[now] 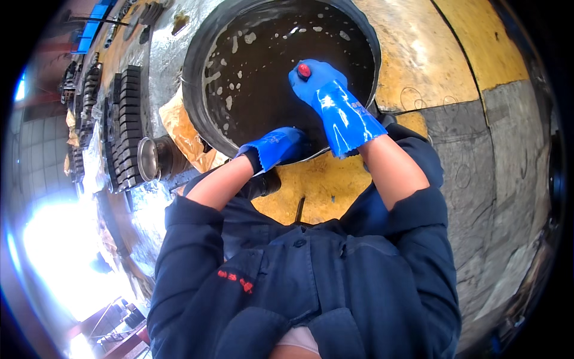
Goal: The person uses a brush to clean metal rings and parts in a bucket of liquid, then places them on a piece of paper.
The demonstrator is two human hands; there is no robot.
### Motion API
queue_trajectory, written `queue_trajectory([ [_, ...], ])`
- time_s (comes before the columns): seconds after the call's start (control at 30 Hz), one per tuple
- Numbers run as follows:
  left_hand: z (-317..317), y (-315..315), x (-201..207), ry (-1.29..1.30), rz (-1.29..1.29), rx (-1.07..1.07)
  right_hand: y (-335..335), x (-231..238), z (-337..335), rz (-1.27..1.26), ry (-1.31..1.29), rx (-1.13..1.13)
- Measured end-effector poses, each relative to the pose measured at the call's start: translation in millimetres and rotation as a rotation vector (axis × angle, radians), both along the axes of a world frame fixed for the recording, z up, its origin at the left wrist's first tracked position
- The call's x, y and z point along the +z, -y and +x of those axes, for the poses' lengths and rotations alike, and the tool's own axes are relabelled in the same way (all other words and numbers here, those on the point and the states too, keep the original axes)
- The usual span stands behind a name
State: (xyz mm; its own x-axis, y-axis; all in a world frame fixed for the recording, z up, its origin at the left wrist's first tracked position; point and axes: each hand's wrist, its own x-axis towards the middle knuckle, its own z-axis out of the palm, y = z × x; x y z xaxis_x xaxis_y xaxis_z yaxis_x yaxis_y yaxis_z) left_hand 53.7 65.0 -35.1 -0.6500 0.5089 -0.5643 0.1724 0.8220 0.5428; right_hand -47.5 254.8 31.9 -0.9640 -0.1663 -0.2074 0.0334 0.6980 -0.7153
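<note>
A large round black basin (192,96) stands before me, holding dark brown liquid (263,78) with patches of pale foam. My right hand (318,81), in a long blue rubber glove, is closed over the liquid around a tool with a red handle end (304,71); the rest of that tool is hidden, so its kind does not show. My left hand (280,145), gloved the same way, reaches over the near rim. Its fingers vanish into the dark liquid, and whether they grip anything cannot be seen.
Left of the basin lie brown paper (185,131), a round metal cup-like part (148,159) on its side and a row of dark metal blocks (128,122). More machine parts line the far left. Yellow floor plates (412,48) and grey sheeting (460,155) lie to the right.
</note>
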Motion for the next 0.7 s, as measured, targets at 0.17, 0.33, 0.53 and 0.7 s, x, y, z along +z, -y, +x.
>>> queue_trajectory([
  [0.17, -25.3, 33.9, 34.2, 0.171, 0.141, 0.491, -8.2, -11.9, -10.8, 0.173, 0.286, 0.048],
  [0.33, -22.7, 94.2, 81.3, 0.221, 0.487, 0.948, -1.7, -20.5, -21.0, 0.019, 0.345, -0.032],
  [0.53, -22.7, 108.7, 63.5, 0.159, 0.594, 1.053, 25.1, 9.5, -13.2, -0.707, 0.286, 0.136],
  [0.7, -20.6, 87.9, 50.7, 0.059, 0.555, 0.964, 49.5, -14.5, 9.2, -0.713, 0.030, 0.126],
])
